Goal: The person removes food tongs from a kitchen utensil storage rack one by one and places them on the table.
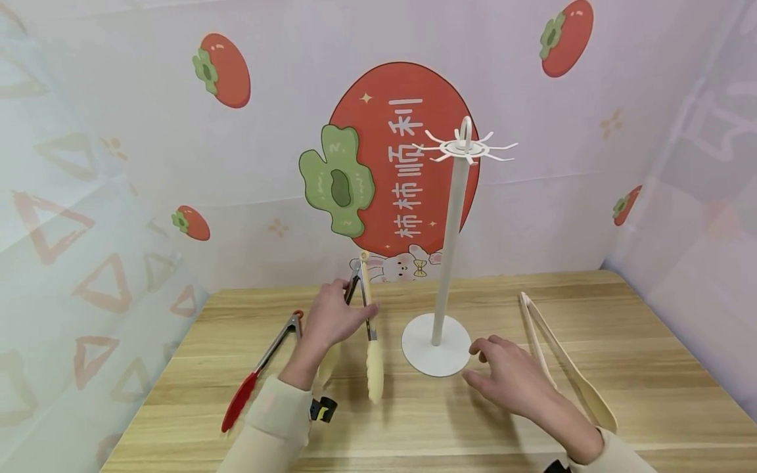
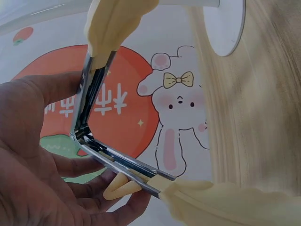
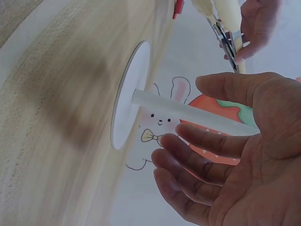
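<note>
My left hand [image 1: 334, 316] holds a pair of cream-tipped metal kitchen tongs [image 1: 375, 371] near the hinge, tips down, above the table left of the stand. In the left wrist view the thumb lies along one arm of these tongs [image 2: 225, 205] and the fingers curl about the other; the arms are spread apart. My right hand [image 1: 510, 378] hovers beside the round base of a white rack stand [image 1: 451, 249], fingers loosely bent. Nothing is in its palm in the right wrist view, where the white pole [image 3: 178, 109] passes behind the fingers.
Red-tipped tongs [image 1: 240, 401] lie on the wooden table [image 1: 414, 427] at the left, partly behind my left forearm. Long beige tongs [image 1: 598, 408] lie at the right. Several hooks ring the stand's top [image 1: 465, 148]. A printed cloth backdrop [image 1: 266, 164] rises behind the table.
</note>
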The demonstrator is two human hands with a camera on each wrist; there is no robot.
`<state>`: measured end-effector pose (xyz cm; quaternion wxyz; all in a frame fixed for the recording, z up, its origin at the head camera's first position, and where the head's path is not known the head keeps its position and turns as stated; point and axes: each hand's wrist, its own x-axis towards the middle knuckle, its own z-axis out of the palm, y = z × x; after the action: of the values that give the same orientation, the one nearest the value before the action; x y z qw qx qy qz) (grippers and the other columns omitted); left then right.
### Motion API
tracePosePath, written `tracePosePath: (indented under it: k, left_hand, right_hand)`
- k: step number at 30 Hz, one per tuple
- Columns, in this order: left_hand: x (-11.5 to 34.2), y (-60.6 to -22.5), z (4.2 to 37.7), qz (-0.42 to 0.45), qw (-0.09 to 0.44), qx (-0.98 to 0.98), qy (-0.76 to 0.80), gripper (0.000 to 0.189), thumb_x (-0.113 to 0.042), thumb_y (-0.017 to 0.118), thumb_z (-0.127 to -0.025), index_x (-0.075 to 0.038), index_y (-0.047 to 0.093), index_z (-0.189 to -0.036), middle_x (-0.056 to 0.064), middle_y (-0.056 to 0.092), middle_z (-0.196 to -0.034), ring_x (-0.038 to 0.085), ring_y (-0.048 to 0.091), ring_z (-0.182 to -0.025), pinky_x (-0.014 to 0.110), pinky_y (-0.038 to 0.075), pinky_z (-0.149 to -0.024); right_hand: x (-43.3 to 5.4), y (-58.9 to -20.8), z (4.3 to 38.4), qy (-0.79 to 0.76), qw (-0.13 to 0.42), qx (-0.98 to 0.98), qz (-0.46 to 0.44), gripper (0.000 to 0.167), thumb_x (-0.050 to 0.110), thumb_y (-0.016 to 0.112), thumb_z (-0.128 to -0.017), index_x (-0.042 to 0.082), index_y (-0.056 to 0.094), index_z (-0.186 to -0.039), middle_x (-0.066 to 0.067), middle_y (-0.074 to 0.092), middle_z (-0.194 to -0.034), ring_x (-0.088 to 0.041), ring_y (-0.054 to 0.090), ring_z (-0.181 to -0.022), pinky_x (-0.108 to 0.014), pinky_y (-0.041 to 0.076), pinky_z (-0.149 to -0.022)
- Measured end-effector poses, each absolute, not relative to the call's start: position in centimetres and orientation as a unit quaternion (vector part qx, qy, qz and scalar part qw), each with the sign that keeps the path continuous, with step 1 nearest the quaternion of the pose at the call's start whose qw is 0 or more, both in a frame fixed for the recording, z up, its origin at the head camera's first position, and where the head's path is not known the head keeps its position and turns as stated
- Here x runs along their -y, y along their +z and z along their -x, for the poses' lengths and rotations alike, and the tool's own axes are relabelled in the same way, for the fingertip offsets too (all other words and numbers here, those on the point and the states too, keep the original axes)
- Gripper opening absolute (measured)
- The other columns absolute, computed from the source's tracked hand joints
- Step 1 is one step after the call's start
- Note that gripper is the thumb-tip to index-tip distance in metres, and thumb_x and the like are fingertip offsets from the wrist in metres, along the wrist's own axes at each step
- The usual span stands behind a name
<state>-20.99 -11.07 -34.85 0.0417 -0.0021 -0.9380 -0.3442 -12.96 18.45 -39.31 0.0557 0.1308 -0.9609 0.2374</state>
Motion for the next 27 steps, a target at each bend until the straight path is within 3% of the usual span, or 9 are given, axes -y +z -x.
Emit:
tracePosePath:
  k: [6, 14, 27]
  left_hand:
    - [11.0, -35.4, 21.1, -0.003, 0.024, 0.951, -0.307, 0.07, -0.048, 0.083, -0.077, 0.001, 0.059, -0.121, 0.018, 0.058, -0.112, 0.032, 0.057, -0.093, 0.045, 0.05, -0.07]
    - [11.1, -36.1, 21.3, -0.012, 0.003, 0.962, -0.274, 0.058, -0.048, 0.083, -0.076, 0.0, 0.059, -0.099, 0.012, 0.056, -0.09, 0.027, 0.054, -0.074, 0.037, 0.043, -0.054]
    - [11.0, -37.0, 21.6, -0.04, -0.031, 0.972, -0.228, 0.048, -0.05, 0.081, -0.078, -0.008, 0.057, -0.076, 0.007, 0.055, -0.074, 0.021, 0.05, -0.06, 0.032, 0.037, -0.046]
  right_hand:
    - [-18.2, -39.4, 13.0, 0.24, 0.044, 0.961, -0.128, 0.029, 0.027, 0.08, -0.082, 0.011, 0.071, -0.104, -0.002, 0.066, -0.092, -0.018, 0.06, -0.077, -0.039, 0.049, -0.065]
    - [-18.0, -39.5, 12.9, 0.24, 0.038, 0.961, -0.133, 0.03, 0.027, 0.08, -0.082, 0.01, 0.071, -0.104, -0.001, 0.066, -0.093, -0.018, 0.061, -0.08, -0.041, 0.05, -0.068]
    - [-17.8, -40.0, 12.9, 0.235, 0.047, 0.96, -0.143, 0.025, 0.023, 0.079, -0.081, 0.009, 0.071, -0.101, -0.002, 0.064, -0.089, -0.016, 0.059, -0.076, -0.038, 0.048, -0.065]
